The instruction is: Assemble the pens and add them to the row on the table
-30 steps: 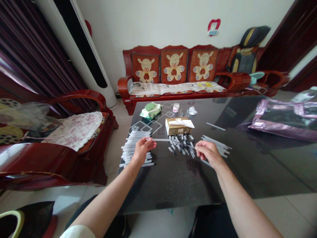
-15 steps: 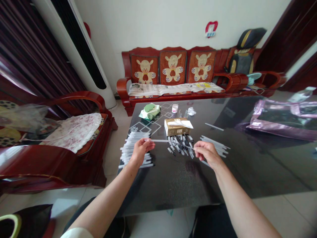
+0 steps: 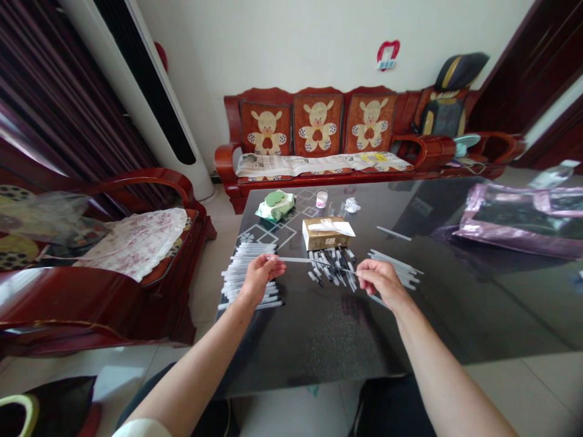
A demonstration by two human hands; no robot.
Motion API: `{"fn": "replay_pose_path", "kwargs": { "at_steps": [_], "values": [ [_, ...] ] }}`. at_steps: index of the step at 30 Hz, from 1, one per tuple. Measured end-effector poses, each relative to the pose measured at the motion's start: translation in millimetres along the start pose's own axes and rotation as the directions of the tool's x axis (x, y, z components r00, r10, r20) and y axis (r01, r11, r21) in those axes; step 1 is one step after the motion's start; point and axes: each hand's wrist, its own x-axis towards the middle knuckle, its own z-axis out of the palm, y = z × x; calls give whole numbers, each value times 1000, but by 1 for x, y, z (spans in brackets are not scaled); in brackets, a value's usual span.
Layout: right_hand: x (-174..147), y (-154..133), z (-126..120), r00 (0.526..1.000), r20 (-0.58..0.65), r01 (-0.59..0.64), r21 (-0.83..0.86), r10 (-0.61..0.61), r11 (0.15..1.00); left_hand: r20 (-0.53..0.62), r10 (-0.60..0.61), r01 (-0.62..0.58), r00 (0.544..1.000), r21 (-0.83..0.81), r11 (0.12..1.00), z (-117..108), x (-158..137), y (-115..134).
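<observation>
Head view: nearside of the tissue box [image 3: 319, 240], pinching a pale pen barrel [image 3: 295, 260] in left hand [image 3: 260, 278], leftward, and a thin refill [image 3: 350, 271] in right hand [image 3: 381, 282], rightward. Probably light, slick, fairly stiff; best held lightly near the outer ends.

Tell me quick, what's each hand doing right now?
Left hand: closed, holding a pale tube.
Right hand: closed, fingertips pinching a thin rod.
</observation>
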Motion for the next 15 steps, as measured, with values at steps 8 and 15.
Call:
{"fn": "replay_pose_path", "kwargs": {
  "at_steps": [8,15],
  "values": [
    [-1,-1,5,998,64,18,34,-20,999,25,-31,31,999,19,999,2,-2,5],
    [0,-4,3,997,75,9,38,-12,999,91,0,-9,996,99,995,-3,-2,15]
  ]
}}
